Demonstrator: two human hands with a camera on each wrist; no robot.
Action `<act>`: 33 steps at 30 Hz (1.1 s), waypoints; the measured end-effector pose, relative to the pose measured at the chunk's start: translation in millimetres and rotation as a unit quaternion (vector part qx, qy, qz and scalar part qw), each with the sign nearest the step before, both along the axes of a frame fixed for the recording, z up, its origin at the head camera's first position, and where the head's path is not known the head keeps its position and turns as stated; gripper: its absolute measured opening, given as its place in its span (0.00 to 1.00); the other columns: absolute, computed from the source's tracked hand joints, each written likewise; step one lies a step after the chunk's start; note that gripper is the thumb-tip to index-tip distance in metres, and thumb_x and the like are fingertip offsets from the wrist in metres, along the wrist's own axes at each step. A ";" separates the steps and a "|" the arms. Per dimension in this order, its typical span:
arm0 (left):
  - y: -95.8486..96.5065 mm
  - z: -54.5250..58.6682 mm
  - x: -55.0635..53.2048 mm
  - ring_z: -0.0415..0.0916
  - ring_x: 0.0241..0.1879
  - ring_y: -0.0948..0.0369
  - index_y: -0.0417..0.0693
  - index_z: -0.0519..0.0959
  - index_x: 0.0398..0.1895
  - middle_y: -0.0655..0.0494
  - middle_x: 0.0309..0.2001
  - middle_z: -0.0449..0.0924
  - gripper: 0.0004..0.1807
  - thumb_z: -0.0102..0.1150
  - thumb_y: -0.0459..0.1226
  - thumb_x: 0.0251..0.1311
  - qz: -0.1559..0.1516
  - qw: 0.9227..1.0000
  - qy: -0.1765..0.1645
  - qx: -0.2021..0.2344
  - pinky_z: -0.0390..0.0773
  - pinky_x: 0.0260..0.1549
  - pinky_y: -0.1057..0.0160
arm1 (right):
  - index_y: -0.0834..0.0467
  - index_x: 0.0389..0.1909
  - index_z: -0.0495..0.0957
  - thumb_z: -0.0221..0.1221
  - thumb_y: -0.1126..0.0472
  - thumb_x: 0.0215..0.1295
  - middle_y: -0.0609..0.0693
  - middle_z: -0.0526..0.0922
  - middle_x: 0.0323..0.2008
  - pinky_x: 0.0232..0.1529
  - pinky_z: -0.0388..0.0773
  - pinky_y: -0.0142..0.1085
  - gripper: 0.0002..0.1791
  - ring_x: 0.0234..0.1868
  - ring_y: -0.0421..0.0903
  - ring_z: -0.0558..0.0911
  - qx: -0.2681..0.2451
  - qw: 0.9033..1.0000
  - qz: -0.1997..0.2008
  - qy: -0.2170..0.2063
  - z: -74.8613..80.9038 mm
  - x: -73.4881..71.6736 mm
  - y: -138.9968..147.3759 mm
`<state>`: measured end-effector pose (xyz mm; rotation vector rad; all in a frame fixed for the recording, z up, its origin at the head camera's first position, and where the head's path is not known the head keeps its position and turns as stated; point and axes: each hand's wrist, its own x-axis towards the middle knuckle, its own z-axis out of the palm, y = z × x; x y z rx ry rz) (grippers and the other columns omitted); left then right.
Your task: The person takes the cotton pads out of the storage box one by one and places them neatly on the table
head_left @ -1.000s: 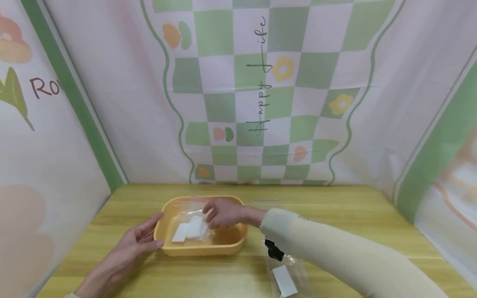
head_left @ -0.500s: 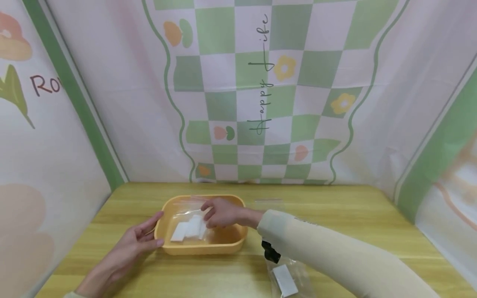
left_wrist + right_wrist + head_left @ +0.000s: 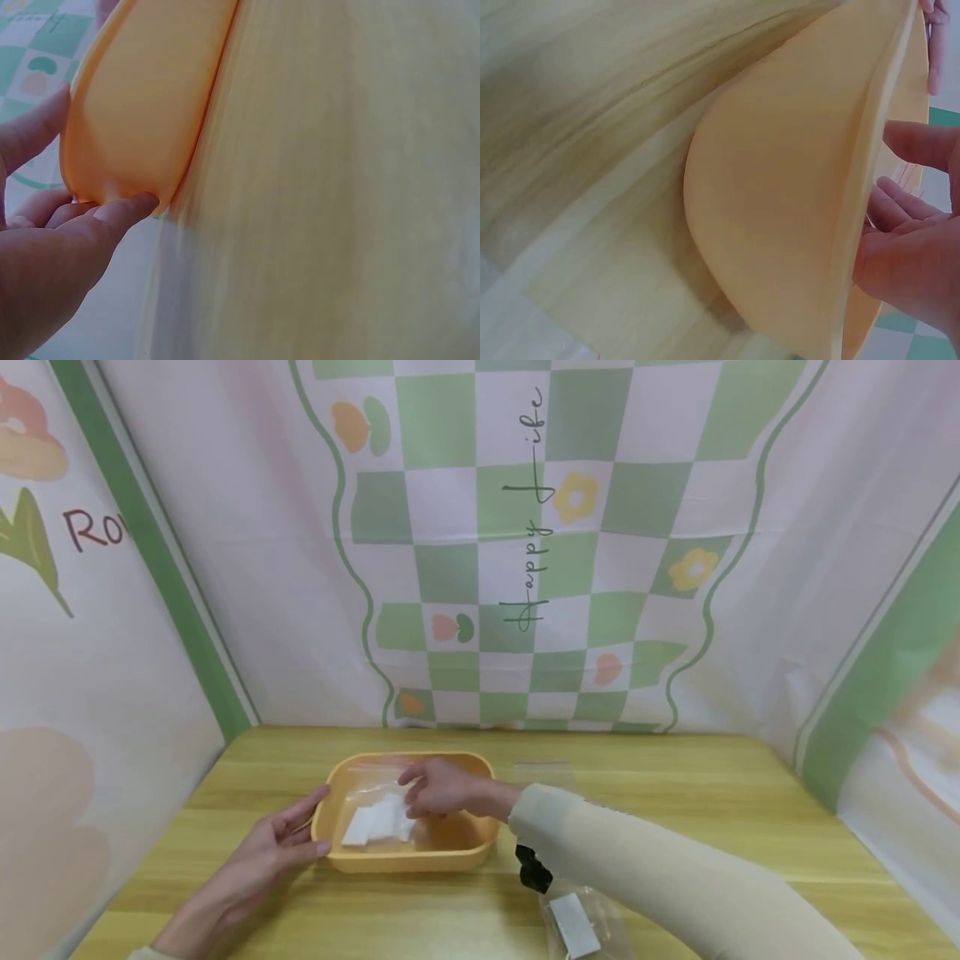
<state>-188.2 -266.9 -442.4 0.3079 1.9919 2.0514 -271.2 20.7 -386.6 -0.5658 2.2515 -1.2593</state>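
A yellow plastic basin (image 3: pixel 408 862) stands on the wooden table. My left hand (image 3: pixel 258 864) grips its left end, thumb on the near side and fingers along the outer wall; the left wrist view shows this hand (image 3: pixel 71 240) on the basin (image 3: pixel 150 97). Inside lie several flat white pieces (image 3: pixel 375 821) with clear plastic about them. My right hand (image 3: pixel 442 787) reaches into the basin at their right side, its fingers loosely bent and spread apart. In the right wrist view the rim of the basin (image 3: pixel 780 180) partly hides the right hand's fingertips (image 3: pixel 896 142).
A clear zip bag with a white piece (image 3: pixel 574 927) lies on the table (image 3: pixel 712 827) near the front, under the right forearm. Another clear bag edge (image 3: pixel 543 768) shows behind the right wrist. Printed curtains (image 3: pixel 495 543) stand at the back and sides.
My right hand has shifted slightly left inside the basin, and the white pieces have crept left with their outlines closer together. My left hand keeps its hold.
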 end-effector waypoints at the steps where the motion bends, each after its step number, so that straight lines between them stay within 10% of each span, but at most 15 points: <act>1: -0.2 0.5 -0.2 0.51 0.77 0.36 0.36 0.44 0.84 0.36 0.83 0.38 0.49 0.65 0.26 0.67 -0.001 1.000 0.002 -0.001 0.73 0.64 0.66 | 0.69 0.64 0.77 0.68 0.74 0.61 0.57 0.87 0.47 0.27 0.77 0.32 0.29 0.32 0.42 0.82 -0.012 1.000 -0.006 -0.002 -1.0 -0.2 -1.4; 10: 2.4 1.7 0.0 0.51 0.78 0.37 0.37 0.45 0.84 0.36 0.83 0.38 0.50 0.65 0.26 0.67 0.001 1.000 -0.004 -0.007 0.72 0.64 0.66 | 0.71 0.61 0.77 0.70 0.64 0.67 0.55 0.88 0.40 0.38 0.89 0.45 0.25 0.39 0.57 0.88 -0.085 0.994 -0.056 -0.026 -2.0 4.1 -13.4; 17: 2.5 3.2 2.1 0.52 0.77 0.38 0.38 0.45 0.84 0.37 0.83 0.39 0.50 0.66 0.27 0.66 0.001 1.000 -0.010 -0.009 0.72 0.64 0.67 | 0.73 0.58 0.75 0.69 0.77 0.61 0.61 0.88 0.36 0.32 0.90 0.46 0.24 0.32 0.58 0.90 -0.146 0.984 -0.079 -0.061 -0.4 11.4 -29.9; 33: 0.5 1.8 1.8 0.54 0.77 0.38 0.36 0.45 0.84 0.35 0.83 0.41 0.50 0.65 0.27 0.67 0.001 1.000 -0.005 -0.007 0.73 0.64 0.66 | 0.70 0.74 0.68 0.72 0.82 0.52 0.66 0.80 0.64 0.27 0.89 0.39 0.45 0.21 0.48 0.86 -0.128 0.987 -0.058 -0.074 -3.3 11.1 -26.7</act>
